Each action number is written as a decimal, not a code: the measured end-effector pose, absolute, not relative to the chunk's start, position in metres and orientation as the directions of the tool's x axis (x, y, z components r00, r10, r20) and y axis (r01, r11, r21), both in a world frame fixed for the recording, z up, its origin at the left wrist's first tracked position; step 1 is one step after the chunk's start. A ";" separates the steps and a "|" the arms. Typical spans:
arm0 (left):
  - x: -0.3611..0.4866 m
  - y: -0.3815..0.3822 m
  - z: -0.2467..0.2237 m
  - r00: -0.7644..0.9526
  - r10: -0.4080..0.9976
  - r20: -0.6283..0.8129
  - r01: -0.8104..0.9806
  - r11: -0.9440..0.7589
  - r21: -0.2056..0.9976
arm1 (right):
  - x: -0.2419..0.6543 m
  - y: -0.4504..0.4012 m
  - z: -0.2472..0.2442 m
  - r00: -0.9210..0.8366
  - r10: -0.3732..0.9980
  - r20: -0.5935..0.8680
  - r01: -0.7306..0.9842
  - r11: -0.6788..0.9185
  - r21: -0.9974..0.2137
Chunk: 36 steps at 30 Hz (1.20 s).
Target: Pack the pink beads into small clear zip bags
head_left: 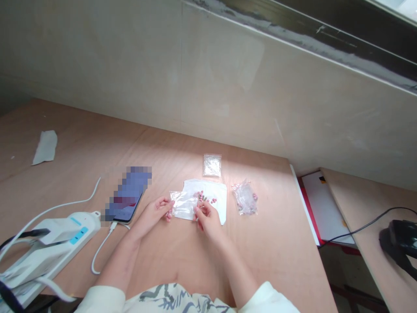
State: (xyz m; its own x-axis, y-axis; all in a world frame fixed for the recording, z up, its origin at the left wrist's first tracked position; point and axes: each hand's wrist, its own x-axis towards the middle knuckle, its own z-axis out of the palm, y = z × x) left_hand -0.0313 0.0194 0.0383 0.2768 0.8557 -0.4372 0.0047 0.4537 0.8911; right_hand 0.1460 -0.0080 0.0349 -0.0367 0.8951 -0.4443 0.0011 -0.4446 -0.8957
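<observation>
"Plastic bag [184, 206] is held flat between both hands, partly over the white sheet [221, 208]. Step in hand: handling the bag by its ends."

"Fingers?"

"Left hand [156, 212] pinches one end, right hand [207, 218] the other. Pink beads [201, 195] on the sheet, near the right."

"Next move?"

"Calls for light, steady pinches, I'd say. Film looks thin. Can't tell if it's open."

Both bare forearms reach forward, left hand [161, 209] and right hand [206, 217] close together, palms turned inward, thumbs and fingertips pinched.
</observation>
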 end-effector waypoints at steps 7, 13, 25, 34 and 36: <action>-0.031 0.022 0.039 0.271 0.855 -0.442 0.039 0.449 0.893 | 0.151 -0.004 0.025 -0.087 0.865 -0.494 -0.118 -0.502 -0.857; -0.027 0.024 0.043 0.270 0.852 -0.447 0.140 0.425 0.894 | 0.154 -0.003 0.021 -0.102 0.870 -0.482 -0.191 -0.493 -0.849; -0.016 0.022 0.062 0.316 0.847 -0.428 0.277 0.349 0.895 | 0.158 -0.003 0.022 -0.076 0.892 -0.446 -0.257 -0.450 -0.855; -0.017 0.017 0.075 0.353 0.868 -0.350 0.357 0.221 0.907 | 0.162 -0.008 0.034 -0.059 0.886 -0.461 -0.277 -0.458 -0.845; -0.019 0.014 0.075 0.369 0.857 -0.360 0.359 0.226 0.906 | 0.162 -0.010 0.039 -0.044 0.880 -0.473 -0.290 -0.465 -0.837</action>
